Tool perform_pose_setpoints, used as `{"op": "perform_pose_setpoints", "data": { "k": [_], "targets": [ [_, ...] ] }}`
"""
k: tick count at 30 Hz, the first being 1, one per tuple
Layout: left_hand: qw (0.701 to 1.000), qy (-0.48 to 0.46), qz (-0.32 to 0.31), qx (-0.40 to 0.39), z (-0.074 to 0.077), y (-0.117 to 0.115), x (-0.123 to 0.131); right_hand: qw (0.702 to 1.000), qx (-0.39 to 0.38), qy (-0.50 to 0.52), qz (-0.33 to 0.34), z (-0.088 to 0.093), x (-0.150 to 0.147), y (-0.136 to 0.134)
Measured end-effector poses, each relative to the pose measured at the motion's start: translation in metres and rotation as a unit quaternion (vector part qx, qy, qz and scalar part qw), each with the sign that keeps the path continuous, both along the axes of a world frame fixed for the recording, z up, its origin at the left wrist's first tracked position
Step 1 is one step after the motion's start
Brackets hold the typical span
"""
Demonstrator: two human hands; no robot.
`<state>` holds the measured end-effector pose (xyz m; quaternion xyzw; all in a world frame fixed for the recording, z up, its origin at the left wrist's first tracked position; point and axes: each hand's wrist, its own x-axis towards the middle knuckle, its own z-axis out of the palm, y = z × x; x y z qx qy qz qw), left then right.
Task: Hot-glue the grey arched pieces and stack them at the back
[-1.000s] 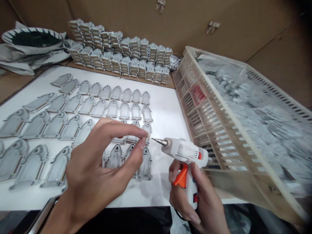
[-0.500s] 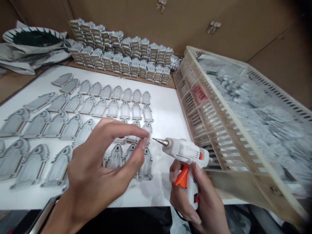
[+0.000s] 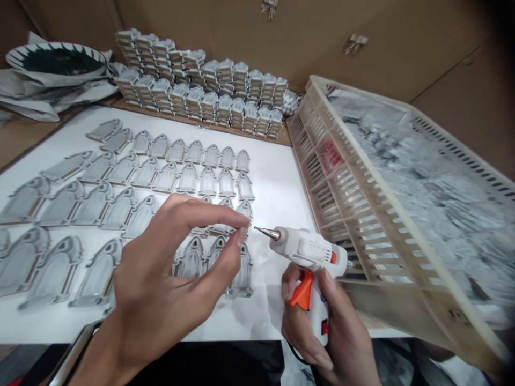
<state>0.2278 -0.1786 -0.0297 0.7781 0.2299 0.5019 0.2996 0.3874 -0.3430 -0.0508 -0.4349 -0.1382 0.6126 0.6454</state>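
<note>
My right hand [image 3: 322,327] is wrapped round the grip of a white glue gun [image 3: 308,249] with an orange trigger. Its metal nozzle points left, a short gap from the fingertips of my left hand [image 3: 173,273]. Thumb and forefinger of that hand are pinched together; whatever sits between the tips is too small to name. Beneath and around the left hand lie rows of grey-white arched, window-shaped pieces [image 3: 96,271] on a white board [image 3: 273,182]. Several of these pieces are partly hidden by the hand.
Stacks of similar arched pieces [image 3: 209,107] line the back edge. To the right, a cream plastic crate [image 3: 362,187] holds bagged small parts [image 3: 454,187]. A plate [image 3: 16,56] with dark green stuff rests on paper at the back left. Cardboard [image 3: 225,27] walls the back.
Both hands and the glue gun keep nearly the same pose. The whole view has shifted very slightly.
</note>
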Motion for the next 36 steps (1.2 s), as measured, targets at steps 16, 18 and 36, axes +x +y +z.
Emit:
{"op": "perform_pose_setpoints", "data": {
  "k": [16, 18, 36],
  "targets": [
    [1.000, 0.001, -0.002, -0.007, 0.0003, -0.0012, 0.0004, 1.000, 0.005, 0.006, -0.002, 0.0000, -0.0003, 0.0001],
    [1.000, 0.001, -0.006, -0.004, 0.0004, -0.0007, -0.0002, 1.000, 0.005, 0.004, -0.001, -0.0001, -0.0001, 0.0000],
    [1.000, -0.011, -0.028, 0.002, 0.0019, 0.0012, -0.0003, 1.000, 0.001, -0.003, 0.007, -0.0004, 0.0005, -0.0007]
  ]
}}
